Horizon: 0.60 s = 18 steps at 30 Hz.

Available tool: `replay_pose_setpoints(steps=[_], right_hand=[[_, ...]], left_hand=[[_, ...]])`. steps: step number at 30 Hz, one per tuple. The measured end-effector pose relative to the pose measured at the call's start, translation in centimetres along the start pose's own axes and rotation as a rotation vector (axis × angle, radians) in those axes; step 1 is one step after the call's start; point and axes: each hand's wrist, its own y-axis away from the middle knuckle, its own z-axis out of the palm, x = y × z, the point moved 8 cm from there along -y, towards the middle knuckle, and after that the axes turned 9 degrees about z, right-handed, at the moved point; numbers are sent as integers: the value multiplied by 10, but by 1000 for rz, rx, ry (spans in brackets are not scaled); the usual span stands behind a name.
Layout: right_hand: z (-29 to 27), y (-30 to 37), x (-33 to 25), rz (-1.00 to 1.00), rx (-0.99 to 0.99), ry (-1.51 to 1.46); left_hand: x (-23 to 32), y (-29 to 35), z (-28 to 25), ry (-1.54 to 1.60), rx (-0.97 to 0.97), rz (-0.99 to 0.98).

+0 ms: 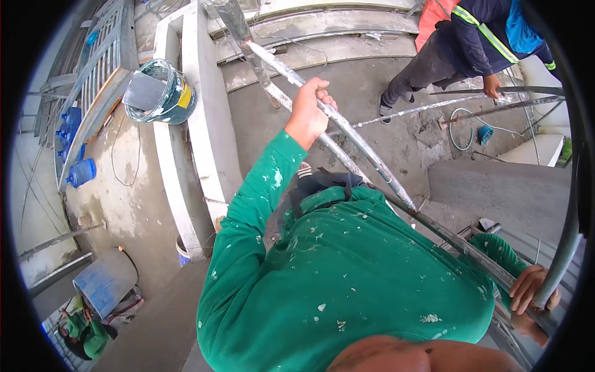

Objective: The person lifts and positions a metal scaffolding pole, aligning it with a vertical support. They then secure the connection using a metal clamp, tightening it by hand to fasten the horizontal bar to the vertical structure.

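Observation:
My left hand is closed around a paint-spattered metal scaffold tube, which slants from the upper left down to the right. A second tube runs close beside it. Far to the lower right, my right hand wraps its fingers round scaffold tubing, where a curved grey tube meets a straight tube. My green sleeves and shirt are flecked with white paint or plaster, and my body hides part of the frame.
A dark bucket with a grey flat piece in it rests on a white ledge. Another worker grips a bar at the upper right. A person in green is low left by a blue drum. Concrete steps curve behind.

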Motion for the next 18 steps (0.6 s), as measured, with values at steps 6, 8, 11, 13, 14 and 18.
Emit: replay_pose_setpoints(steps=[6, 8, 11, 13, 14, 18], right_hand=[[59, -195, 13, 231, -77, 40], [84, -261, 18, 123, -156, 47], [123, -325, 37, -165, -138, 54], [151, -374, 54, -168, -32, 72], [166, -405, 66, -184, 12, 77], [238, -530, 86, -180, 190, 71]], left_hand=[[129, -126, 4, -20, 7, -13], [170, -168, 10, -21, -2, -36], [228, -236, 19, -85, -41, -29], [269, -286, 11, -151, -106, -15], [295, -315, 4, -164, -88, -19], [363, -403, -20, -202, -90, -75]])
